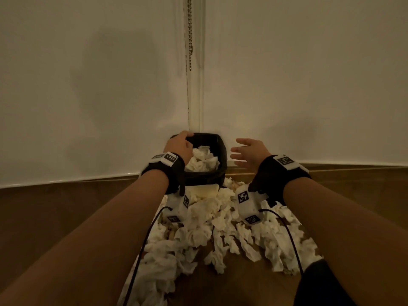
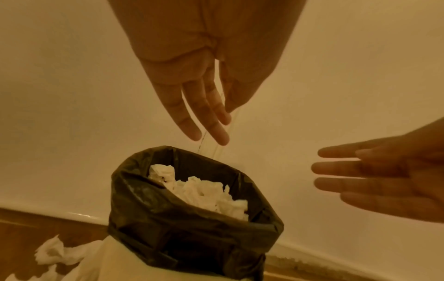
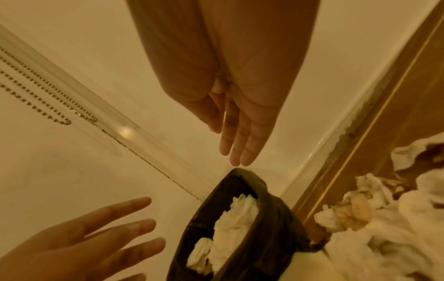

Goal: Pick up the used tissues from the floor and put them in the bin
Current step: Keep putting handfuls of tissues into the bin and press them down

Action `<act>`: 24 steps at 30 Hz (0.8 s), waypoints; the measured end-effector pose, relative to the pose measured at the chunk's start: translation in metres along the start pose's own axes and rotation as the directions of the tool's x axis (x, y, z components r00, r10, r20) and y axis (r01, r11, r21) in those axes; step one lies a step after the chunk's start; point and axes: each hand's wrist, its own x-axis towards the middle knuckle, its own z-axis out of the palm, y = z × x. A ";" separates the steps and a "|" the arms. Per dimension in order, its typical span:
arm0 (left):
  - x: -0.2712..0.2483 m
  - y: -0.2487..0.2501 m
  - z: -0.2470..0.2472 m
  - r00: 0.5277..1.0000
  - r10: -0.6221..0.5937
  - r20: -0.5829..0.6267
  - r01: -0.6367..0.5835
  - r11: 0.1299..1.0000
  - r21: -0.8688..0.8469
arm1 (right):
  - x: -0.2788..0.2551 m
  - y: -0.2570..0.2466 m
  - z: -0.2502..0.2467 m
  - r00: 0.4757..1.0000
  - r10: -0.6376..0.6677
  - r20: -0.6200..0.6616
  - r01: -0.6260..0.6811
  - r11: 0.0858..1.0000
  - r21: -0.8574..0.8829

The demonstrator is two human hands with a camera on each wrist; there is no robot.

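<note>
A small bin (image 1: 223, 155) lined with a black bag stands on the floor against the white wall, crumpled white tissues (image 1: 202, 160) heaped inside it. My left hand (image 1: 178, 146) hovers over the bin's left rim; in the left wrist view its fingers (image 2: 201, 114) are straight and empty above the bag (image 2: 182, 233). My right hand (image 1: 249, 153) is beside the bin's right side, fingers spread and holding nothing, and shows the same in its own view (image 3: 240, 136). A big pile of used tissues (image 1: 209, 228) covers the floor in front of the bin.
A bead chain (image 1: 189, 34) hangs down the wall seam behind the bin. White skirting meets the brown wooden floor (image 1: 55, 217). Dark cables (image 1: 141, 250) run from the wrist cameras across the tissue pile. Loose tissues (image 3: 384, 237) lie right of the bin.
</note>
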 end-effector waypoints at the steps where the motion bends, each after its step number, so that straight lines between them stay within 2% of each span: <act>1: -0.005 0.001 0.001 1.000 -0.001 0.031 0.001 1.000 0.011 | -0.002 0.001 -0.005 1.000 -0.007 -0.020 0.005 0.997 -0.072; 3: -0.016 0.004 0.005 0.993 0.002 0.121 -0.010 0.998 0.067 | -0.009 0.003 -0.012 0.999 -0.020 -0.039 0.012 0.982 -0.187; 7: -0.046 0.001 0.028 0.957 -0.044 0.287 -0.006 0.985 0.171 | -0.028 0.000 -0.024 1.000 -0.019 -0.006 0.017 0.955 -0.295; 11: -0.081 -0.011 0.067 0.875 -0.153 0.459 0.005 0.951 0.308 | -0.044 -0.002 -0.039 0.999 -0.039 0.025 0.046 0.903 -0.428; 13: -0.100 -0.019 0.089 0.840 -0.176 0.513 -0.039 0.924 0.381 | -0.051 -0.001 -0.046 0.998 -0.055 0.016 0.056 0.876 -0.479; 17: -0.137 -0.039 0.132 0.806 -0.220 0.550 -0.099 0.866 0.490 | -0.060 0.012 -0.052 0.999 -0.044 0.013 0.044 0.847 -0.530; 20: -0.157 -0.060 0.155 0.811 -0.216 0.544 -0.117 0.851 0.512 | -0.061 0.039 -0.046 0.997 0.012 0.075 0.042 0.734 -0.678; 21: -0.163 -0.069 0.161 0.811 -0.225 0.541 -0.111 0.848 0.519 | -0.059 0.050 -0.042 0.995 0.048 0.093 0.030 0.722 -0.691; 24: -0.178 -0.092 0.176 0.808 -0.262 0.528 -0.096 0.825 0.557 | -0.052 0.093 -0.033 0.976 0.176 0.124 -0.058 0.770 -0.635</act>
